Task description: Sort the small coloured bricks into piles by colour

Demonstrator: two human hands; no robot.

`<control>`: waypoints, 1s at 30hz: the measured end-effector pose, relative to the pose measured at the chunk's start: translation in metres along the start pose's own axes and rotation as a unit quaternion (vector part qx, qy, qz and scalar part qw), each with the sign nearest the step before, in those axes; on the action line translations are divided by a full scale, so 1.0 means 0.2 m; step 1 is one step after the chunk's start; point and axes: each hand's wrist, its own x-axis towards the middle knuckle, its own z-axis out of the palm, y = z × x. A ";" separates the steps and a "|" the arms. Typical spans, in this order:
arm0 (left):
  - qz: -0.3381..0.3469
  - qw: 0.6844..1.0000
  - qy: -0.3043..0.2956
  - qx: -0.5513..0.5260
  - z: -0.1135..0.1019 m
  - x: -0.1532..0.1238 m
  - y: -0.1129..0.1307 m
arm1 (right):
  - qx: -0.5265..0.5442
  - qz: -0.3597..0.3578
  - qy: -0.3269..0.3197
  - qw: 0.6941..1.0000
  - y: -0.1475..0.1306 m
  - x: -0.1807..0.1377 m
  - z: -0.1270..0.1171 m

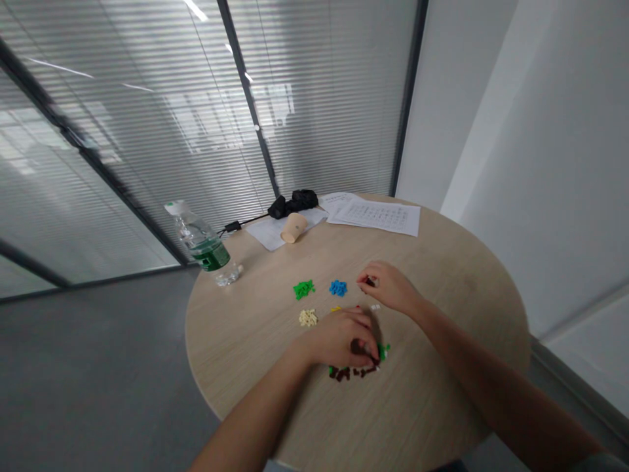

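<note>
Small toy building bricks lie in little groups by colour on the round table. My left hand (344, 337) is over a mixed pile with brown bricks (340, 373) and green bricks (383, 351), its fingers curled together down at the pile; what they grip, if anything, is hidden. My right hand (390, 286), fingers pinched, is just right of the blue bricks (338, 288). Something dark shows between its fingers, too small to make out. A few white bricks (375, 307) lie below it. Yellow bricks (336, 309) and a red bit are partly covered by my left hand.
Green bricks (303, 289) and cream bricks (308, 318) form piles at the left. A plastic bottle (209, 252) stands near the left edge of the table (442, 393). Towards the back are a paper cup (293, 227) on its side, printed sheets (376, 215) and a black bundle (295, 202).
</note>
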 end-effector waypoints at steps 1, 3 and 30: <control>0.000 1.000 -0.001 -0.002 0.00 0.00 0.00 | 0.000 0.000 0.000 1.000 0.00 0.00 0.00; -0.003 1.000 -0.001 -0.005 0.00 0.00 0.00 | -0.001 0.000 0.003 1.000 0.00 0.00 0.00; -0.241 0.811 0.371 -0.382 -0.04 -0.02 -0.13 | 0.123 -0.160 0.098 0.975 -0.16 -0.04 0.00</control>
